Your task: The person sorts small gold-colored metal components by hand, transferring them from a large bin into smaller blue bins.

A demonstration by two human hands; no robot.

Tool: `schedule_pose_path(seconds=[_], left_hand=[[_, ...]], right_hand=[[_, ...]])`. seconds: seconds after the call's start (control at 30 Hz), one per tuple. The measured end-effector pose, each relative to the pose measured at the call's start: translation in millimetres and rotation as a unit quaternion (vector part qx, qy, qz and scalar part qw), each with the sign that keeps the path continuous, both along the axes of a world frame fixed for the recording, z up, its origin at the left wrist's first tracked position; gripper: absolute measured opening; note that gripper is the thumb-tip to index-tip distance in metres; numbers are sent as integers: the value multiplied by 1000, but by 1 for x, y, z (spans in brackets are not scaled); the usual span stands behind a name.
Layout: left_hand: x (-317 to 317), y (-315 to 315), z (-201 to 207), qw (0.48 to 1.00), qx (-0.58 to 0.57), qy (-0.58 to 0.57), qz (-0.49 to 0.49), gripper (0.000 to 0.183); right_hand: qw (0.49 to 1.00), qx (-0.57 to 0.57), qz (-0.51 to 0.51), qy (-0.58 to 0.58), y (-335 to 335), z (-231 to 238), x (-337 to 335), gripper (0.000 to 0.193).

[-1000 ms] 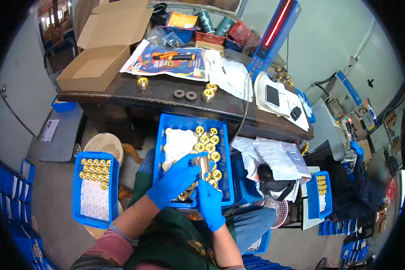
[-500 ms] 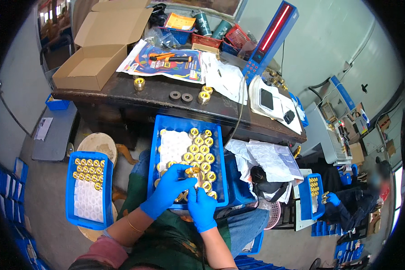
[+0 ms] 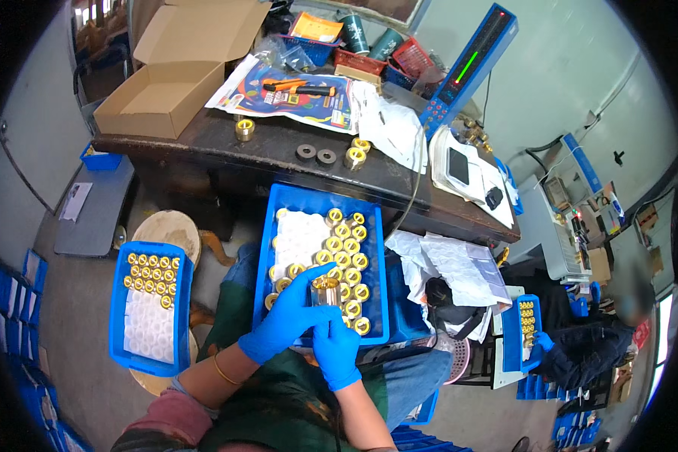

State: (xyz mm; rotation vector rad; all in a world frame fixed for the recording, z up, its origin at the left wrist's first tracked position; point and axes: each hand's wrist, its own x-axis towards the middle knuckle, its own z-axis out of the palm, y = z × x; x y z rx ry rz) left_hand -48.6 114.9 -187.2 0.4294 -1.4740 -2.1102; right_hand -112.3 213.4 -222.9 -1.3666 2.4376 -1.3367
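Observation:
Both my hands wear blue gloves and meet over the near part of a large blue tray point(image 3: 264, 248). Fingers of my left hand point(image 3: 279, 322) are wrapped against the side of a gold-coloured metal ring point(image 3: 325, 282). The ring sits at the top of a shiny silver cylinder point(image 3: 325, 296). My right hand point(image 3: 334, 351) is closed round the lower part of this cylinder, most of which the gloves hide. A dark cable hangs below my right hand. In the tray, several brass rings point(image 3: 343, 260) stand on a white pocketed liner point(image 3: 301, 237).
At left, a smaller blue tray point(image 3: 116, 316) of rings rests on a round stool point(image 3: 167, 230). The dark bench point(image 3: 271, 169) holds an open carton point(image 3: 147, 98), loose rings and a blue column gauge point(image 3: 471, 68) with a lit green bar. A co-worker's gloved hand point(image 3: 543, 341) is at right.
The ring and silver cylinder in my hands have turned more upright, showing more of the cylinder. The column's long red bar is now a short green one. The co-worker's hand has moved to their tray.

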Motion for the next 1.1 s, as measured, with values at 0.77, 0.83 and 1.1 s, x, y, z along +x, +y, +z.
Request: schedule_pose_path(seconds=[0.77,0.83,1.1], left_hand=[[289,-126,-167,611,-369,-619,329,60],[287,-128,-178,614,-318,-646,323,62],[277,-140,-183,616,-398,-588,342,53]], right_hand=[[969,49,-43,-239,-7,-10,-35,33],[960,37,-50,-274,-7,-7,-34,33],[978,36,-44,-200,1,-32,-48,26]])
